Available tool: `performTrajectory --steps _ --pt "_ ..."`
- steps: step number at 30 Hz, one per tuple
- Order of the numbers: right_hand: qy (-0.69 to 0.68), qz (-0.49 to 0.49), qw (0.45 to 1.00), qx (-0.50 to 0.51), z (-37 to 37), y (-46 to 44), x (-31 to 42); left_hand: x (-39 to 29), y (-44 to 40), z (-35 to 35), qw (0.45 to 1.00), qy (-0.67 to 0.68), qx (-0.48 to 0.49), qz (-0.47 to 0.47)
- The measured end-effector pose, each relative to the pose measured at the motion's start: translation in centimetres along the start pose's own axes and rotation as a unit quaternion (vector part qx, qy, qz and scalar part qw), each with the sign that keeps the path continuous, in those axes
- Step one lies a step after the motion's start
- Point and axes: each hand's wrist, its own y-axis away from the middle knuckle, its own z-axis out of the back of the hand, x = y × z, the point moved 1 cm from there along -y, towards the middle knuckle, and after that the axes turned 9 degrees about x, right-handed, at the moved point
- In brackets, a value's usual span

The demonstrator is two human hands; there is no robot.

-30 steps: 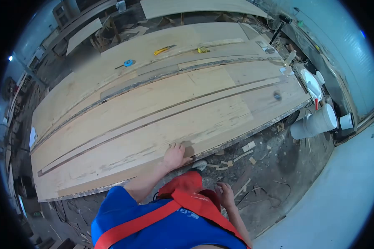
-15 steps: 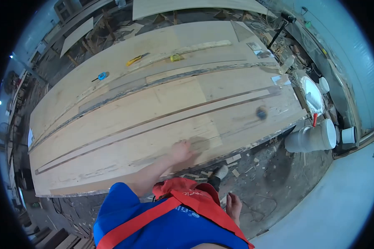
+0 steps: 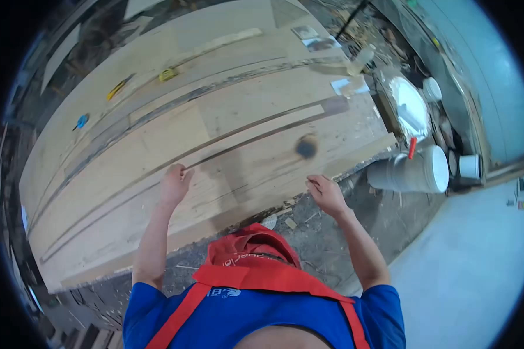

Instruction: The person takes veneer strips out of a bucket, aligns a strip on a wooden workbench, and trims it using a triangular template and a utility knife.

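My left hand (image 3: pixel 176 185) reaches over the wooden panel, fingers closed at a long dark wooden strip (image 3: pixel 239 143), which they appear to pinch. A second dark strip (image 3: pixel 215 139) runs alongside it, with pale wood between the two. Above the panel's near edge is my right hand (image 3: pixel 327 195), its fingers curled together; whatever they may hold cannot be made out. Left of that hand, a round dark spot (image 3: pixel 305 146) shows on the panel (image 3: pixel 256 168).
Farther back on the panel lie a yellow utility knife (image 3: pixel 119 87), a yellow tape measure (image 3: pixel 167 74) and a blue item (image 3: pixel 82 121). Beyond the right end stand white buckets (image 3: pixel 434 168) and a red-handled tool (image 3: pixel 412 148). Wood scraps (image 3: pixel 291 223) litter the floor.
My left hand has moved left and farther over the panel to the dark strip. My right hand has risen from my side to the panel's near edge. The view has shifted right.
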Motion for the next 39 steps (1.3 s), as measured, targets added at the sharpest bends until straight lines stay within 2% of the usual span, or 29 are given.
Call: performTrajectory --steps 3,9,13,16,17,19,21,23,25,27,31,33,35,36,37,38,39 --pt "0.008 0.056 0.998 0.033 0.3 -3.3 -1.1 0.1 -4.5 -0.1 1.0 0.013 -0.021 -0.018" --pt "0.033 0.039 0.994 0.099 4.2 -10.2 0.0 -7.0 -11.6 -5.1 0.988 0.094 -0.099 -0.075" --pt "0.007 0.026 0.993 0.119 7.7 -17.9 -0.6 -9.6 -17.4 -9.6 0.974 0.177 -0.143 -0.008" --pt "-0.023 0.034 0.991 0.129 10.1 -26.0 -3.6 -10.7 -20.8 -12.0 0.976 0.023 -0.211 0.055" --pt "0.0 0.062 0.991 0.115 11.1 -28.8 -4.6 -11.0 -21.3 -12.4 0.973 0.022 -0.219 0.062" --pt "0.038 0.114 0.989 0.087 13.3 -34.4 -6.6 -11.4 -21.2 -13.2 0.967 -0.063 -0.237 0.072" --pt "-0.06 0.043 0.992 0.097 15.3 -40.8 -7.9 -11.5 -21.2 -13.5 0.963 -0.096 -0.236 0.082" --pt "-0.052 0.011 0.992 0.116 17.9 -47.1 -7.7 -12.0 -21.3 -14.1 0.961 -0.125 -0.229 0.094" --pt "-0.097 -0.014 0.991 0.091 18.9 -53.8 -7.8 -12.0 -21.4 -14.0 0.96 -0.137 -0.227 0.093" --pt "-0.148 -0.01 0.986 0.075 19.2 -60.2 -7.8 -12.1 -21.5 -13.8 0.957 -0.151 -0.226 0.102" --pt "-0.163 -0.014 0.986 0.045 18.1 -71.9 -6.7 -12.0 -22.0 -13.8 0.959 -0.149 -0.197 0.138" --pt "-0.003 -0.083 0.996 -0.041 17.3 -77.1 -5.9 -11.7 -22.1 -14.1 0.964 -0.138 -0.187 0.127" --pt "0.096 0.044 0.985 -0.138 15.1 -83.4 -8.4 -11.7 -21.5 -14.1 0.967 -0.129 -0.177 0.131" --pt "0.159 -0.03 0.985 -0.065 15.9 -82.0 -5.1 -11.8 -21.5 -14.0 0.966 -0.128 -0.174 0.144" --pt "0.223 -0.062 0.972 -0.043 15.9 -81.5 -2.8 -11.7 -21.2 -14.4 0.965 -0.124 -0.175 0.151" --pt "0.227 -0.052 0.973 0.0 15.9 -80.6 -1.2 -11.6 -21.3 -14.5 0.965 -0.119 -0.176 0.153" --pt "0.225 -0.093 0.97 0.0 15.8 -80.9 -0.6 -12.2 -21.5 -13.8 0.963 -0.124 -0.187 0.147"
